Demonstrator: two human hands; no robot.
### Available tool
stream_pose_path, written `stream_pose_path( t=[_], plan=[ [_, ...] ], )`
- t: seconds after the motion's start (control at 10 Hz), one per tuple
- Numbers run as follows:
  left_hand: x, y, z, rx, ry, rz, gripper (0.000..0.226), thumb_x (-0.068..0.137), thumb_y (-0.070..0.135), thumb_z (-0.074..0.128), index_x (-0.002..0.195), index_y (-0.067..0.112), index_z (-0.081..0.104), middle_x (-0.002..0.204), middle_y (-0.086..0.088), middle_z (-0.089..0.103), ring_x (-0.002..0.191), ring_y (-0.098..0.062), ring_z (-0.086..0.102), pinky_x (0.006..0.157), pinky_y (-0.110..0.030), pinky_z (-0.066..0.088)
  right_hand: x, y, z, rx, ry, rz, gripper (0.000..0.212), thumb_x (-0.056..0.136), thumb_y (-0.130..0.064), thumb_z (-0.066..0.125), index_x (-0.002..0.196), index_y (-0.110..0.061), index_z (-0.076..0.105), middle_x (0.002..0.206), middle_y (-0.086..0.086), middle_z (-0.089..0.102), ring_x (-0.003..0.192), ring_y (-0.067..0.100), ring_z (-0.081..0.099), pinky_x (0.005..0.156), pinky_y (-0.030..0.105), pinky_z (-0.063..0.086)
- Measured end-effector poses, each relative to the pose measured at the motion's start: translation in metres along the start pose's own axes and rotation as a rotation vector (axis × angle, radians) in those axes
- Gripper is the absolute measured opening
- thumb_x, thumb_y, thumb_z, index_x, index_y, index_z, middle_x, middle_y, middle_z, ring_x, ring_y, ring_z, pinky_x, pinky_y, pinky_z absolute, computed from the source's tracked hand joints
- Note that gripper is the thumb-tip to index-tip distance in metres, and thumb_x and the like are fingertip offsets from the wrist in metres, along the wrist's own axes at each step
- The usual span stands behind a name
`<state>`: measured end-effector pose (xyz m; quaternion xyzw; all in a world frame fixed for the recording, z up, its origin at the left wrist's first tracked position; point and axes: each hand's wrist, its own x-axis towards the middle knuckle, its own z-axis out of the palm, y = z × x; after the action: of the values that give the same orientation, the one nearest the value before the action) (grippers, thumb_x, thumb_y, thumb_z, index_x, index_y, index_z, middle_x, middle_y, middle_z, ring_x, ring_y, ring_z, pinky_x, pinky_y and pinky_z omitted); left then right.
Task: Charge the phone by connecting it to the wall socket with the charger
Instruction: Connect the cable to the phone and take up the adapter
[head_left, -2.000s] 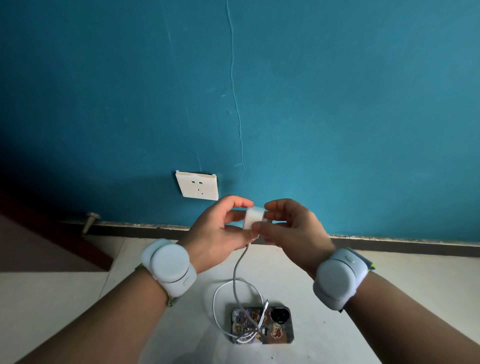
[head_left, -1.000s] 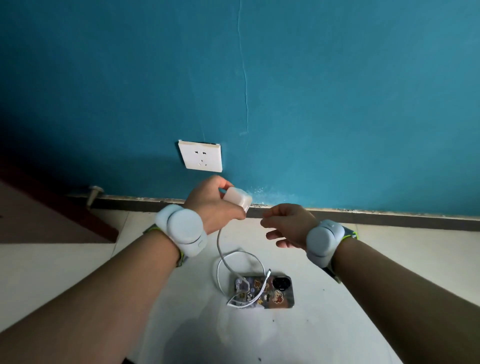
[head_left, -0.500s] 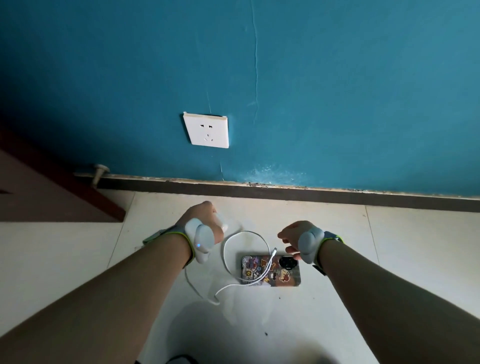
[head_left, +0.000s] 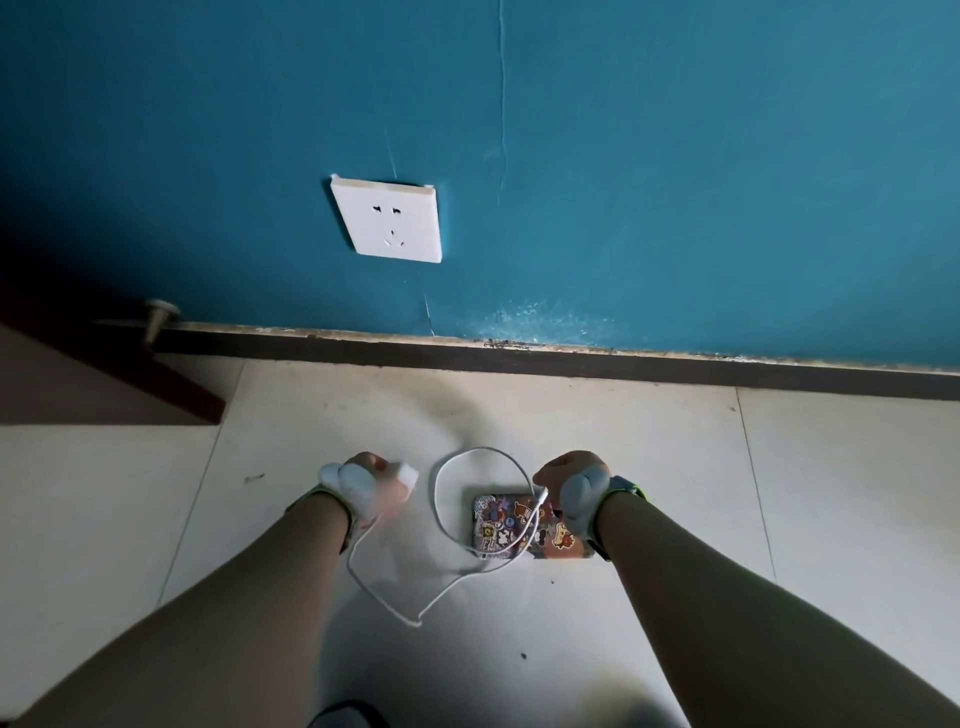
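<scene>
Both forearms reach forward and down to the tiled floor (head_left: 675, 519), wrists bent away from the camera. The left hand (head_left: 376, 480) is closed around the white charger block (head_left: 409, 474), held just above the floor, and its white cable (head_left: 447, 499) loops across to the phone (head_left: 524, 527), which lies face down on the floor. The right hand (head_left: 563, 475) pinches the cable's plug end (head_left: 543, 492) over the phone's upper edge; the wall socket (head_left: 387, 221) stands unoccupied above the skirting.
</scene>
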<state>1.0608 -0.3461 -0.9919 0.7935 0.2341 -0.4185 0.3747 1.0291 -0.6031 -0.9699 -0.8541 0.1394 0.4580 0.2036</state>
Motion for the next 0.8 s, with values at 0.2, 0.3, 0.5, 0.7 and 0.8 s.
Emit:
stream_pose_path(
  t=[0.2,0.3,0.5,0.7,0.8],
  plan=[
    [0.023,-0.007,0.015,-0.035,-0.01,0.029,0.024,0.088,0.006,0.063,0.11,0.01,0.054,0.075,-0.011,0.061,0.055,-0.023,0.055,0.053,-0.023,0.043,0.012,-0.005,0.015,0.041,0.12,0.139,0.046,0.087,-0.02,0.048,0.133,-0.019,0.052,0.137,-0.002,0.056,0.123,0.017,0.056,0.09,0.03,0.048],
    [0.031,-0.017,0.013,0.022,0.02,0.11,0.024,0.085,0.012,0.068,0.108,0.004,0.066,0.062,-0.003,0.064,0.044,-0.011,0.057,0.048,-0.015,0.042,0.019,-0.004,0.017,-0.025,0.112,0.13,0.043,0.083,-0.028,0.05,0.126,-0.031,0.052,0.13,-0.007,0.055,0.118,0.017,0.057,0.084,0.026,0.046],
    [0.042,-0.04,0.01,0.018,0.053,0.138,0.014,0.081,0.016,0.064,0.09,0.01,0.073,0.069,-0.009,0.065,0.067,-0.023,0.055,0.069,-0.033,0.043,0.033,0.005,0.032,0.064,0.043,0.088,0.042,0.089,-0.024,0.048,0.131,-0.021,0.051,0.135,0.002,0.058,0.114,0.019,0.061,0.085,0.019,0.048],
    [0.034,-0.032,0.014,0.115,0.119,0.158,0.014,0.087,0.009,0.06,0.094,0.007,0.073,0.094,-0.021,0.074,0.092,-0.039,0.069,0.075,-0.034,0.05,0.036,0.007,0.037,0.211,0.096,0.038,0.039,0.087,-0.024,0.051,0.125,-0.024,0.057,0.127,0.0,0.063,0.119,0.02,0.06,0.083,0.025,0.046],
    [0.027,-0.024,0.014,0.124,0.147,0.16,0.013,0.087,0.007,0.06,0.093,0.003,0.071,0.101,-0.026,0.072,0.1,-0.04,0.066,0.075,-0.034,0.048,0.04,0.009,0.035,0.308,0.047,0.055,0.041,0.086,-0.019,0.059,0.127,-0.019,0.061,0.129,0.004,0.063,0.123,0.024,0.059,0.097,0.031,0.051]
  ],
)
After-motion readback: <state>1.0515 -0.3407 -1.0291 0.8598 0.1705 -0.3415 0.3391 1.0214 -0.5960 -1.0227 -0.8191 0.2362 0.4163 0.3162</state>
